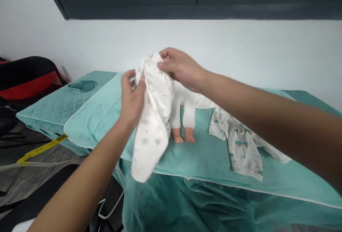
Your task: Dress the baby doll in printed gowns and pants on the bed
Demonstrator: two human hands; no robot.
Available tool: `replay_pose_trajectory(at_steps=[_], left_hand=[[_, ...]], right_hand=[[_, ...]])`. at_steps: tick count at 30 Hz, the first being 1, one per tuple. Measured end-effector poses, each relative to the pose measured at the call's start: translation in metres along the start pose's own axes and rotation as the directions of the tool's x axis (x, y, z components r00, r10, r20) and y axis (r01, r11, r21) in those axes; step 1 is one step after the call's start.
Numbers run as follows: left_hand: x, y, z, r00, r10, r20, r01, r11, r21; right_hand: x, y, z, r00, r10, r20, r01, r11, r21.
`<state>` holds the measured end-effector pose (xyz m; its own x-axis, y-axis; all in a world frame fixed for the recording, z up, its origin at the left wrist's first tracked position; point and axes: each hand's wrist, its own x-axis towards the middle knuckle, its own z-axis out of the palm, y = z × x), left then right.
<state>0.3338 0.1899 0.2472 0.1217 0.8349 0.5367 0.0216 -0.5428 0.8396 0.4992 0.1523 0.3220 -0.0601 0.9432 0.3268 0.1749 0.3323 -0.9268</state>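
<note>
A pair of white printed baby pants hangs in the air from both hands, over the near part of the bed. My left hand pinches its left edge between thumb and fingers. At the bunched top, my right hand grips the cloth with thumb and fingertips. Behind the pants lies a baby doll with white-covered legs and bare peach feet; its upper body is hidden by the right hand and forearm. Under the right forearm a white printed baby top lies spread on the bed, partly covered from view.
The bed has a teal cover and stands against a white wall. At its left end is a quilted section with a hole. A red and black chair, a yellow tag and pale cables are at the left. A dark-framed window runs above.
</note>
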Motion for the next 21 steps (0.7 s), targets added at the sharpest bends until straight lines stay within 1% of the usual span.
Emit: replay_pose_trajectory(at_steps=[1,2,3,4,6,7,8,9,10,12,13,14,15,16,17,18,19,20,21], left_hand=[[-0.008,-0.008,0.004,0.994,-0.089,0.058,0.089,0.996,0.003],[-0.015,-0.017,0.007,0.977,-0.18,0.116,0.179,0.984,0.022],[-0.022,-0.026,0.011,0.95,-0.264,0.166,0.259,0.964,0.055],[-0.029,-0.037,0.014,0.92,-0.329,0.213,0.316,0.944,0.094],[-0.038,-0.059,0.02,0.868,-0.422,0.263,0.386,0.905,0.179],[-0.04,-0.069,0.022,0.853,-0.451,0.262,0.402,0.889,0.22],[-0.041,-0.079,0.023,0.852,-0.464,0.242,0.403,0.877,0.261],[-0.041,-0.087,0.025,0.869,-0.45,0.208,0.379,0.874,0.305],[-0.041,-0.092,0.026,0.898,-0.404,0.175,0.326,0.878,0.35],[-0.039,-0.094,0.03,0.96,-0.23,0.157,0.146,0.896,0.42],[-0.037,-0.092,0.034,0.976,-0.132,0.174,0.045,0.902,0.429],[-0.036,-0.089,0.04,0.977,-0.062,0.204,-0.029,0.909,0.416],[-0.034,-0.086,0.046,0.971,-0.043,0.235,-0.052,0.922,0.383],[-0.031,-0.084,0.054,0.96,-0.089,0.264,-0.008,0.939,0.344],[-0.028,-0.083,0.063,0.939,-0.188,0.288,0.094,0.946,0.311],[-0.025,-0.084,0.072,0.898,-0.31,0.311,0.224,0.933,0.281],[-0.021,-0.087,0.08,0.834,-0.431,0.343,0.361,0.898,0.251],[-0.017,-0.091,0.088,0.756,-0.529,0.386,0.484,0.849,0.215],[-0.013,-0.096,0.096,0.677,-0.591,0.439,0.585,0.794,0.166]], right_hand=[[0.004,0.014,0.002,0.998,0.055,-0.023,-0.054,0.998,0.011],[0.007,0.03,0.005,0.994,0.105,-0.034,-0.105,0.994,0.017],[0.008,0.045,0.007,0.988,0.153,-0.036,-0.153,0.988,0.002],[0.008,0.06,0.009,0.981,0.193,-0.035,-0.195,0.979,-0.06],[0.007,0.087,0.009,0.968,0.248,-0.041,-0.249,0.926,-0.285],[0.006,0.099,0.006,0.964,0.263,-0.048,-0.26,0.88,-0.398],[0.006,0.11,0.001,0.961,0.27,-0.058,-0.264,0.833,-0.486],[0.005,0.12,-0.006,0.96,0.27,-0.072,-0.265,0.796,-0.544],[0.006,0.129,-0.016,0.96,0.263,-0.094,-0.268,0.773,-0.575],[0.008,0.146,-0.039,0.96,0.227,-0.166,-0.281,0.739,-0.612],[0.009,0.154,-0.052,0.956,0.202,-0.211,-0.291,0.721,-0.629],[0.01,0.161,-0.065,0.95,0.174,-0.26,-0.305,0.699,-0.647],[0.012,0.169,-0.077,0.939,0.145,-0.311,-0.325,0.669,-0.669],[0.014,0.177,-0.088,0.923,0.12,-0.366,-0.355,0.629,-0.691],[0.017,0.184,-0.099,0.903,0.101,-0.417,-0.393,0.583,-0.711],[0.02,0.191,-0.108,0.881,0.09,-0.464,-0.436,0.534,-0.724],[0.024,0.197,-0.117,0.857,0.092,-0.506,-0.483,0.485,-0.729],[0.028,0.203,-0.126,0.834,0.117,-0.539,-0.529,0.446,-0.722],[0.033,0.209,-0.134,0.815,0.166,-0.555,-0.567,0.424,-0.706]])
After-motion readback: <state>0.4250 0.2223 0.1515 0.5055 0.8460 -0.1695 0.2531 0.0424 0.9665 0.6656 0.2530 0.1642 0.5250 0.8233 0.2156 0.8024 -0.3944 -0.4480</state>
